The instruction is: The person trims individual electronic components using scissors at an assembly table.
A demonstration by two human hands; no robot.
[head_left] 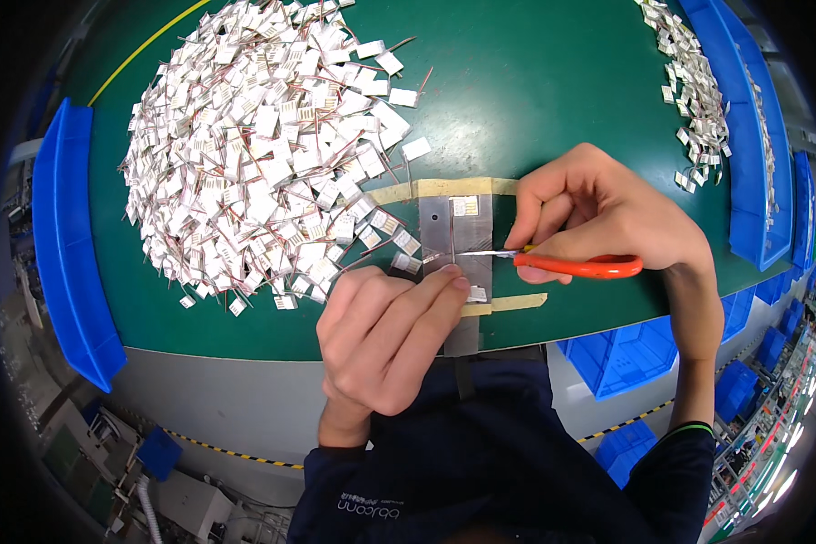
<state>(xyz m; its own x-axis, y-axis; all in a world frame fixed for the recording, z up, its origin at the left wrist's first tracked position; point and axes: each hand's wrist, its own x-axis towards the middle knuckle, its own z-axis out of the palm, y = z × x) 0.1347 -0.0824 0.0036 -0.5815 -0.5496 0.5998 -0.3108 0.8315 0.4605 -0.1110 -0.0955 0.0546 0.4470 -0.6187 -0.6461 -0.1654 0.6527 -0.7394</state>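
Observation:
My right hand [598, 213] is closed around orange-handled scissors [589, 266]. Their thin metal blades point left across a grey metal plate [435, 238] taped to the green table. My left hand [385, 331] has its fingertips pressed together on a thin wire [452, 238] running along the plate, close to the blade tips. One small white connector [465, 207] lies at the plate's far end. Another white piece [478, 294] shows beside my left fingertips, partly covered by them. What lies under those fingertips is hidden.
A large pile of white connectors with short wires [254, 145] spreads to the left of the plate. A smaller heap [694, 91] sits far right, beside a long blue bin [743, 136]. Another blue bin [68, 245] stands at the table's left edge. Yellowish tape [517, 303] crosses the plate's near end.

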